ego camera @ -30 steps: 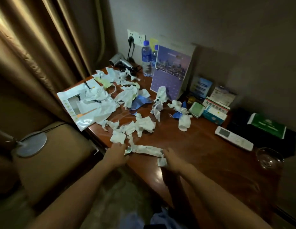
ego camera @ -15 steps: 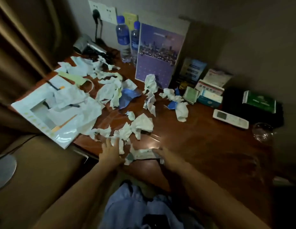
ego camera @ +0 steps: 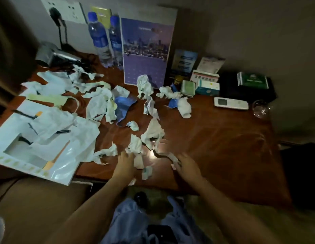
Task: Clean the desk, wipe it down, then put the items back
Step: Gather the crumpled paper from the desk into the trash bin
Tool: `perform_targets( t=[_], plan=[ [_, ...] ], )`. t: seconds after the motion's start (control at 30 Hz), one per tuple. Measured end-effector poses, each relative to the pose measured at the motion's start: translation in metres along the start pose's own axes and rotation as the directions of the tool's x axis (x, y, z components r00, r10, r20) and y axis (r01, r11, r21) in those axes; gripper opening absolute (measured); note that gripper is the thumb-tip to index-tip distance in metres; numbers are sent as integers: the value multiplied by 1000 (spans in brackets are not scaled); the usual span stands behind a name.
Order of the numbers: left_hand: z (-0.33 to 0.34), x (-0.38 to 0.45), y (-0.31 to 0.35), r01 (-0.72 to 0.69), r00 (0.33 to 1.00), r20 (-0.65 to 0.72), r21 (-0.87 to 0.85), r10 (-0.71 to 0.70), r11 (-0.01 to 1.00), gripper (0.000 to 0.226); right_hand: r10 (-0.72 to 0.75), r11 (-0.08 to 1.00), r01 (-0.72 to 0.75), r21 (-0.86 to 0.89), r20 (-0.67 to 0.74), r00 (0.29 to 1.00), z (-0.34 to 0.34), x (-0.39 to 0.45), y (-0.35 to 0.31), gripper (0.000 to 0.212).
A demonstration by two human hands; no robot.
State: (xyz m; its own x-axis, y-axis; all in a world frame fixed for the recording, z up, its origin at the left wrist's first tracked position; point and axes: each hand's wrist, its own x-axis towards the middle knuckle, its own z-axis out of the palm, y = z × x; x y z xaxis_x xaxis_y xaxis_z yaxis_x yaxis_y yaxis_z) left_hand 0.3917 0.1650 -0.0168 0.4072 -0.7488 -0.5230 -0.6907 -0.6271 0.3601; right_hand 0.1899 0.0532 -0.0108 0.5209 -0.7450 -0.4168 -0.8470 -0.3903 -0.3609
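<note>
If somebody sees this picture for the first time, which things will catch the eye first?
First the crumpled white tissues scattered over the left and middle of the wooden desk. Then both hands at the near edge, the left hand and right hand, gathering paper scraps. Behind, a purple calendar leans against the wall beside two water bottles.
</note>
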Motion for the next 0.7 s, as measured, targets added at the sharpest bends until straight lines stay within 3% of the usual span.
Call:
perform_targets(
  t=[0.2, 0.3, 0.37, 0.43, 0.53, 0.63, 0.7],
  plan=[
    [-14, 15, 6, -85, 993, -86, -66, 79, 994, 26, -45, 991, 68, 115, -190, 981, -18, 2, -1, 15],
    [-26, 21, 18, -105, 988, -128, -116, 90, 988, 22, 7, 973, 44, 226, -221, 975, -37, 3, -8, 14],
    [-34, 23, 26, -99, 988, -127, -112, 85, 989, 31, 54, 959, 10, 283, -216, 975, -49, 2, -14, 34],
    [-40, 25, 33, -108, 988, -118, -103, 96, 989, 37, 116, 942, -63, 329, -145, 983, -54, 3, -15, 40],
    [-44, 27, 40, -139, 987, -88, -99, 131, 985, 49, 137, 964, -99, 245, -142, 980, -56, 3, -15, 17],
    [-45, 28, 44, -151, 979, -149, -82, 138, 985, 47, 103, 988, -95, 123, -62, 993, -59, 4, -13, 37],
    [-47, 32, 47, -169, 972, -183, -101, 148, 981, 43, 110, 993, -107, 43, -60, 992, -60, 4, -10, 36]
  ],
)
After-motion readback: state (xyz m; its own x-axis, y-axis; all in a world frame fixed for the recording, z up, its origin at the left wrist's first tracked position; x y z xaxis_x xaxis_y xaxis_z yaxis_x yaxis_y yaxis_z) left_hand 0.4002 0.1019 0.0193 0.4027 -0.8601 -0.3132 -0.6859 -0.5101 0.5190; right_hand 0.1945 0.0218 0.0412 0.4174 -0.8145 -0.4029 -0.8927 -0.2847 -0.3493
